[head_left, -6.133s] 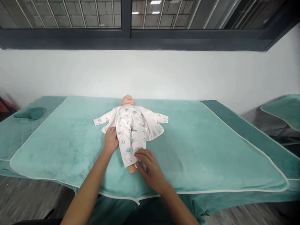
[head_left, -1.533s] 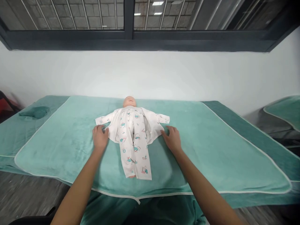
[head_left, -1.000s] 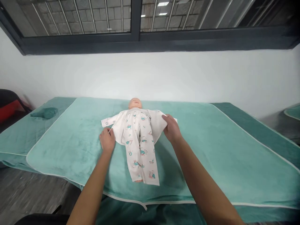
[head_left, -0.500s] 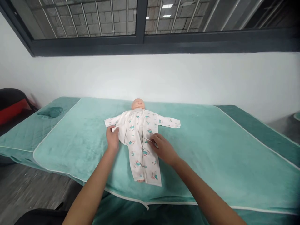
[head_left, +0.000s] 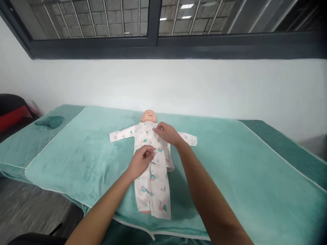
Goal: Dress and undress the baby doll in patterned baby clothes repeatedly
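Note:
A baby doll (head_left: 149, 116) lies on its back, its head toward the wall. It wears a white baby top (head_left: 140, 133) with small green and red prints and matching trousers (head_left: 153, 194). Both sleeves are spread out sideways. My left hand (head_left: 142, 159) is closed at the doll's belly, thumb and fingers pinching the top's front edge. Higher up, at the chest near the neckline, my right hand (head_left: 167, 132) pinches the top's other front edge. The top's right-side hem hangs loose beside the trousers, and a bit of the doll's foot shows below one trouser leg.
A green plush cover (head_left: 217, 177) with pale piping lies over the bed, which stands against a white wall (head_left: 217, 88). A face hole (head_left: 49, 121) is at the bed's left end. Beside it is a black and red chair (head_left: 12, 115). A dark-framed window (head_left: 153, 44) sits above.
My left hand has moved from the top's left side to the belly, bringing the cloth inward. My right hand has moved up from the lower front to the chest. The view has shifted slightly.

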Motion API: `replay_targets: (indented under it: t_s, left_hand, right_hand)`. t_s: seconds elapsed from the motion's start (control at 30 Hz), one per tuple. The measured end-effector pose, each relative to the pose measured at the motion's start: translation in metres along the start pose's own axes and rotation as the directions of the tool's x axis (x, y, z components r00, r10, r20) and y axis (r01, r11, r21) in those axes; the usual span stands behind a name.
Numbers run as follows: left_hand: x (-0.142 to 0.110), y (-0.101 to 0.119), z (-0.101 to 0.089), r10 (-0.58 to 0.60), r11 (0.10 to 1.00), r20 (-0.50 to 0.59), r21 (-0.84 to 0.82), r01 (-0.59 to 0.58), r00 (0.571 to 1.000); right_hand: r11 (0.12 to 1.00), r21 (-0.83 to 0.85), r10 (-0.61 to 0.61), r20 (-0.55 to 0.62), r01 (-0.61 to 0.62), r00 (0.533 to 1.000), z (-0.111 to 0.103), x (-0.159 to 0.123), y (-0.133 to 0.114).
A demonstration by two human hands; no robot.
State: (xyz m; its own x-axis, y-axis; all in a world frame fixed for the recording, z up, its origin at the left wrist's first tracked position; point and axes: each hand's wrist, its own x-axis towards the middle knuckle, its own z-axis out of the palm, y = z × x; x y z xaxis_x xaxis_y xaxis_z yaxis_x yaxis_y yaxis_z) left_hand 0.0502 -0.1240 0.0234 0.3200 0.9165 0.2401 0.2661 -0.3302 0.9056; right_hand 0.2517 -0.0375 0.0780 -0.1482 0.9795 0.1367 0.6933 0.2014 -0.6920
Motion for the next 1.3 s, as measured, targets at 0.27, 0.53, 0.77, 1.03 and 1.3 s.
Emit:
replay_targets:
  t_s: [0.27, 0.53, 0.77, 1.03, 1.3]
  left_hand:
    - [0.113, -0.037, -0.039, -0.135, 0.983, -0.45, 0.05, 0.176, 0.883]
    - [0.164, -0.037, -0.046, -0.295, 0.954, -0.11, 0.015, 0.298, 0.949]
    - [0.179, -0.013, -0.013, -0.193, 0.972, -0.29, -0.186, 0.143, 0.937]
    - [0.165, -0.024, -0.006, -0.158, 0.976, -0.277, -0.191, 0.107, 0.948]
    - [0.167, -0.03, -0.008, -0.162, 0.97, -0.268, -0.222, 0.103, 0.95]
  right_hand:
    - [0.92, -0.272, 0.242, -0.173, -0.282, 0.955, 0.043, 0.058, 0.001]
    - [0.889, 0.451, 0.197, -0.213, -0.082, 0.957, 0.033, 0.058, 0.021]
    - [0.741, 0.661, 0.269, -0.132, -0.118, 0.954, 0.039, 0.063, 0.016]
    - [0.537, 0.842, 0.322, -0.155, -0.046, 0.934, 0.05, 0.064, 0.026]
    - [0.687, 0.717, 0.252, -0.083, -0.118, 0.964, 0.041, 0.06, 0.017]
